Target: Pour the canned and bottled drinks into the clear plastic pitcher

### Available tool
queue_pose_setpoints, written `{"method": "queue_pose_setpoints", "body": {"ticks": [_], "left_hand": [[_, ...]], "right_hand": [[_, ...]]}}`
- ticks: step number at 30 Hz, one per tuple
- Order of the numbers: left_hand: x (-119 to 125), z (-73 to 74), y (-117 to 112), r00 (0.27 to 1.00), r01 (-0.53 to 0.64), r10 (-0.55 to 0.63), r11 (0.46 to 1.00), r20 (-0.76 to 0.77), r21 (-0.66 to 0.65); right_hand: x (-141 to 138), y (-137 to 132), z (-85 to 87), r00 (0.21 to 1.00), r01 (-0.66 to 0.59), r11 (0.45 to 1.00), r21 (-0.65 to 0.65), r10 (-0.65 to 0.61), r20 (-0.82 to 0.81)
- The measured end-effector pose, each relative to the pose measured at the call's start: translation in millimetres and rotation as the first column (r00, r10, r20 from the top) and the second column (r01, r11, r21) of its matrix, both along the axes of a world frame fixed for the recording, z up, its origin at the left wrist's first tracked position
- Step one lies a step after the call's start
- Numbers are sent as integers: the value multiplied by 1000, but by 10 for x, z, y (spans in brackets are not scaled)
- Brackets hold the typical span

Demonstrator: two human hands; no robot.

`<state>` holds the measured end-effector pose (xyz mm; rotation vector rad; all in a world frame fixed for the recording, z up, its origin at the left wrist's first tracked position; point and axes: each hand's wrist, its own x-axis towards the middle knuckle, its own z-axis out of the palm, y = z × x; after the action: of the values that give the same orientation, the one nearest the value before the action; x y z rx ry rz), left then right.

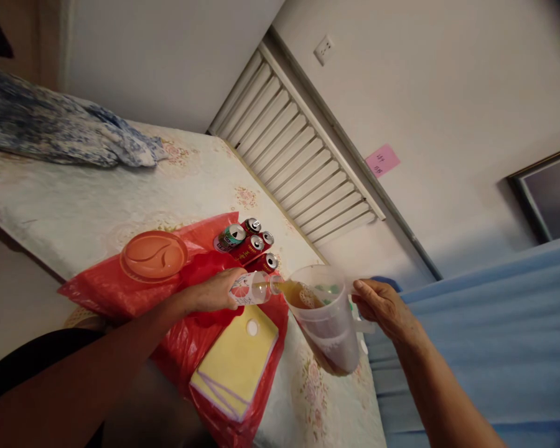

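Observation:
My left hand [218, 290] is closed around a clear plastic bottle [256, 289] with a pink fruit label, tipped with its mouth at the rim of a pitcher. Yellowish-brown drink runs from the bottle into the translucent plastic pitcher [329, 339], which holds darker brown liquid with foam on top. Gripping the pitcher's handle, my right hand [378, 305] keeps it tilted toward the bottle. Just behind the bottle stand several drink cans [251, 247], mostly red, one of them green. Below the bottle, folded yellow cloths [239, 361] lie on a red plastic bag [168, 339].
An orange round lid [154, 256] rests on the red bag at left. The table has a floral cloth [98, 199], with blue-and-white fabric [70, 127] at its far left. A white radiator [298, 149] lines the wall behind; a blue curtain [476, 342] hangs at right.

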<state>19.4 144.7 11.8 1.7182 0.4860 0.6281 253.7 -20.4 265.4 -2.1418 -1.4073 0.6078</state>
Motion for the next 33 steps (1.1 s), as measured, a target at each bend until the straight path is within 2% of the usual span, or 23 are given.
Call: {"method": "queue_pose_setpoints", "body": {"ticks": [3, 9, 13, 17, 21, 25, 28, 33], "left_hand": [[7, -20, 10, 1000, 11, -11, 999, -15, 31], [0, -11, 24, 998, 5, -2, 999, -57, 52], [-9, -28, 34, 999, -1, 2, 999, -39, 38], [-42, -11, 49, 999, -33, 34, 999, -24, 22], [-84, 75, 76, 995, -103, 104, 994, 13, -20], [-136, 175, 109, 972, -215, 218, 976, 84, -45], [-184, 220, 132, 933, -337, 339, 941, 123, -34], [-261, 255, 160, 852, -493, 491, 869, 181, -41]], "right_hand": [[-11, 1, -9, 999, 23, 999, -32, -24, -27], [-5, -34, -93, 995, 30, 1000, 8, -29, -100], [54, -99, -254, 973, 20, 997, 68, -4, -232], [106, -169, -452, 932, 101, 980, 170, -34, -362], [40, -163, -572, 876, 197, 948, 251, -56, -478], [-117, -63, -667, 798, 304, 884, 354, -33, -602], [-245, 47, -788, 753, 339, 836, 432, 34, -657], [-479, 293, -1059, 673, 418, 767, 488, 100, -733]]}}
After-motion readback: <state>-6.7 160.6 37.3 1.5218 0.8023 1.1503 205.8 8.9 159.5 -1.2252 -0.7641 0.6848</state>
